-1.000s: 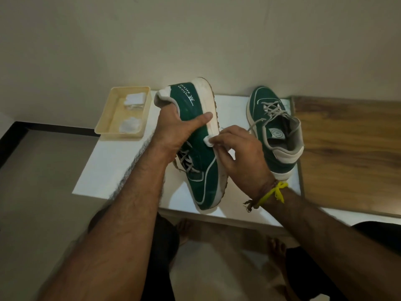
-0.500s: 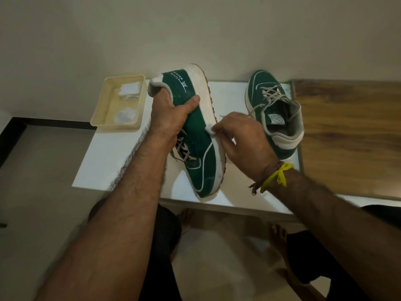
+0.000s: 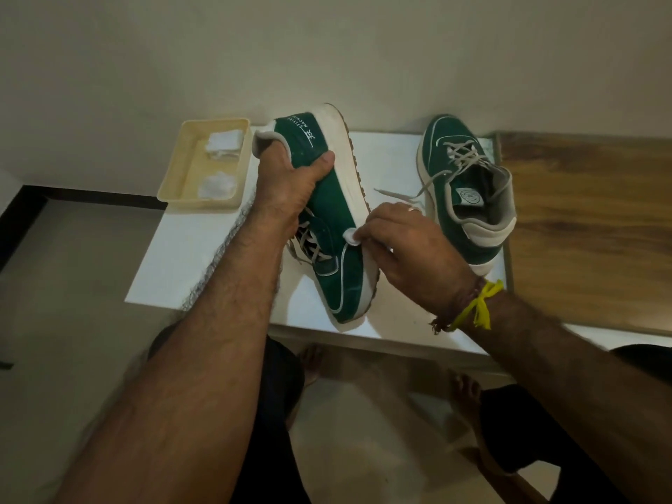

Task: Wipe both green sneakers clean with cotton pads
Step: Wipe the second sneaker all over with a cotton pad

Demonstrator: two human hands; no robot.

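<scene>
A white worktop (image 3: pixel 203 256) stands against a plain pale wall (image 3: pixel 327 49); to its right lies a brown wood-grain panel (image 3: pixel 589 227), edge to edge with it; a cream plastic tray (image 3: pixel 174 172) sits at the worktop's far left corner; below, a beige floor (image 3: pixel 65 285) with a dark skirting strip (image 3: pixel 22 220) along the wall; a yellow thread band (image 3: pixel 480 307) circles a wrist; bare feet (image 3: pixel 463 391) rest on the floor under the worktop.

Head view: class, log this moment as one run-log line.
left hand: grips held sneaker at heel | right hand: pinches cotton pad on its side | other sneaker: on table
</scene>
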